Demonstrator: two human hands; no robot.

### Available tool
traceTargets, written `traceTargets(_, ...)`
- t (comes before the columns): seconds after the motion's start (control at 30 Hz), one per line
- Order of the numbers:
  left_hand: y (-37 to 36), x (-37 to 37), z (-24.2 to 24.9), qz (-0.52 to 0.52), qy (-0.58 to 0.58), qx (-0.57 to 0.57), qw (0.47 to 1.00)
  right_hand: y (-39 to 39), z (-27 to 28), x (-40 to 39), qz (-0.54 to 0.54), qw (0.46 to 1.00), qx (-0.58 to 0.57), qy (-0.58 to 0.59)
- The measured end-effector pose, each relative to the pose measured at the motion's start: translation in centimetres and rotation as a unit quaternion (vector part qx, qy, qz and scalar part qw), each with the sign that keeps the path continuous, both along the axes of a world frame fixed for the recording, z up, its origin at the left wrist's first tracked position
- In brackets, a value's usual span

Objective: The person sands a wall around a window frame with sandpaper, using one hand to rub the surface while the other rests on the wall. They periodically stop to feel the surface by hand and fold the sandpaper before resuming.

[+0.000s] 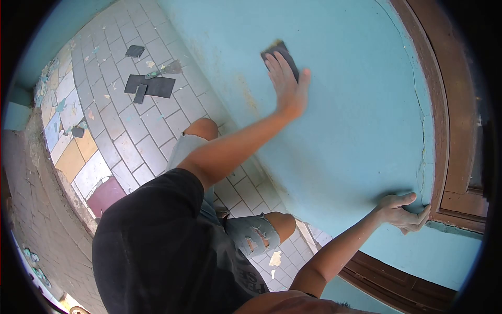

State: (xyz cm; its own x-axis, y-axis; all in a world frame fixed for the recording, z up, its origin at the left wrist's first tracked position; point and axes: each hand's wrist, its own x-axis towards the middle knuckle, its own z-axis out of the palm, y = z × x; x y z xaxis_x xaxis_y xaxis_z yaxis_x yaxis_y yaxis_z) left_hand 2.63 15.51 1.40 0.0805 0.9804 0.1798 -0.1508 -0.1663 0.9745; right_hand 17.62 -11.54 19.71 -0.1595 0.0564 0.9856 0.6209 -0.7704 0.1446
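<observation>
My left hand (286, 91) presses a dark piece of sandpaper (281, 48) flat against the light blue wall (345, 120), its fingers lying over the sheet and the thumb out to the side. Pale dust coats the fingers. Lower right, my right hand (401, 212) rests on the wall near its edge by the brown wooden frame (442, 131). Its thumb and fingers are apart, and nothing shows in them. Yellowish worn patches mark the wall below the sandpaper.
On the tiled floor (115, 120) lie dark sandpaper sheets (164, 87), a scraper (162, 70), a small dark piece (135, 51) and another dark scrap (78, 132). Paint flakes are scattered about. My bent knees are close to the wall. A crack runs down the wall beside the frame.
</observation>
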Motion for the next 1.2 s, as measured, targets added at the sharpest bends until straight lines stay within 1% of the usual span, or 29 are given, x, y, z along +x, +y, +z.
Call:
traceTargets(0.07,-9.3,0.5,-0.5,-0.160,0.038,0.073,0.984,0.1,0.1,-0.2,0.009,1.000,0.004,0.001)
traceTargets(0.1,-12.2,0.3,-0.8,-0.257,0.073,0.116,0.957,0.1,0.1,-0.4,0.013,1.000,0.002,0.004)
traceTargets(0.17,-11.2,0.7,-0.7,-0.217,0.053,0.144,0.964,-0.4,0.1,-0.6,0.015,1.000,-0.008,0.012)
traceTargets(0.23,-4.1,0.1,1.1,-0.079,0.036,0.151,0.985,-0.4,0.1,-0.3,0.012,1.000,-0.014,0.019)
traceTargets(0.3,3.9,-1.5,3.1,0.031,-0.021,0.098,0.995,-0.4,0.1,0.1,0.004,1.000,-0.010,0.006)
traceTargets(0.33,7.2,-2.0,3.6,0.059,-0.063,-0.014,0.996,-0.3,0.1,0.0,0.003,1.000,-0.009,0.006)
traceTargets(0.37,9.0,-2.3,4.0,0.087,-0.106,-0.123,0.983,-0.1,0.1,-0.2,0.003,1.000,0.003,0.013)
traceTargets(0.4,8.3,-2.0,4.1,0.088,-0.104,-0.118,0.984,0.2,0.0,-0.4,0.004,1.000,0.016,0.022)
traceTargets(0.47,3.2,-0.5,3.4,0.051,-0.023,-0.019,0.998,0.4,-0.1,-0.4,0.004,0.999,0.027,0.030)
traceTargets(0.5,-1.9,-0.4,2.8,-0.028,0.024,0.087,0.995,0.5,0.0,-0.4,0.004,0.999,0.034,0.036)
traceTargets(0.53,-6.7,-0.8,2.4,-0.107,0.075,0.191,0.973,0.5,-0.1,-0.6,0.005,0.999,0.039,0.038)
traceTargets(0.57,-8.5,-1.1,2.3,-0.186,0.121,0.309,0.925,0.3,0.0,-0.9,0.012,0.999,0.027,0.044)
traceTargets(0.6,-8.3,-1.0,2.9,-0.204,0.120,0.333,0.913,0.2,0.1,-1.1,0.018,0.999,0.016,0.048)
traceTargets(0.63,-6.2,-1.3,4.0,-0.205,0.121,0.333,0.913,0.1,0.1,-1.2,0.017,0.998,0.016,0.049)
traceTargets(0.7,0.0,-1.2,6.1,-0.029,0.068,0.282,0.957,-0.9,0.1,-1.4,0.018,0.997,-0.023,0.066)
traceTargets(0.73,0.9,-0.4,5.9,-0.034,0.066,0.279,0.957,-0.8,0.3,-1.2,0.011,0.997,-0.026,0.066)
traceTargets(0.8,2.5,0.6,5.6,0.032,0.062,0.243,0.968,0.3,0.3,-0.5,0.008,1.000,0.012,0.022)
traceTargets(0.87,4.5,0.6,5.8,0.119,0.058,0.214,0.968,0.8,0.0,-0.4,0.016,0.999,0.030,0.029)
traceTargets(0.9,-0.4,-0.3,5.3,0.028,0.101,0.283,0.953,0.8,0.0,-0.5,0.018,0.998,0.041,0.038)
traceTargets(0.93,-4.5,-0.8,3.9,-0.056,0.140,0.384,0.911,0.7,-0.1,-0.7,0.023,0.998,0.044,0.040)
traceTargets(0.97,-6.7,-1.2,2.1,-0.163,0.152,0.484,0.846,0.4,-0.2,-0.9,0.021,0.998,0.034,0.049)
traceTargets(1.0,-5.8,-1.3,1.2,-0.152,0.185,0.524,0.817,0.2,-0.1,-1.0,0.020,0.998,0.022,0.054)
traceTargets(1.03,-4.5,-1.8,1.3,-0.140,0.215,0.562,0.787,0.1,0.1,-1.1,0.023,0.998,0.019,0.051)
traceTargets(1.07,-2.4,-1.9,1.7,-0.075,0.192,0.501,0.841,-0.2,0.1,-1.3,0.031,0.998,0.003,0.053)
traceTargets(1.1,0.5,-2.4,3.6,-0.012,0.165,0.435,0.885,-0.5,0.2,-1.3,0.036,0.998,-0.012,0.053)
traceTargets(1.13,5.1,-2.6,5.4,0.046,0.104,0.317,0.942,-0.3,0.3,-1.1,0.031,0.998,-0.013,0.048)
traceTargets(1.17,8.0,-2.3,6.5,0.101,0.044,0.189,0.976,0.4,0.4,-0.9,0.018,0.999,0.007,0.034)
traceTargets(1.2,7.1,-1.5,6.2,0.096,0.042,0.186,0.977,0.5,0.4,-0.8,0.007,0.999,0.026,0.021)
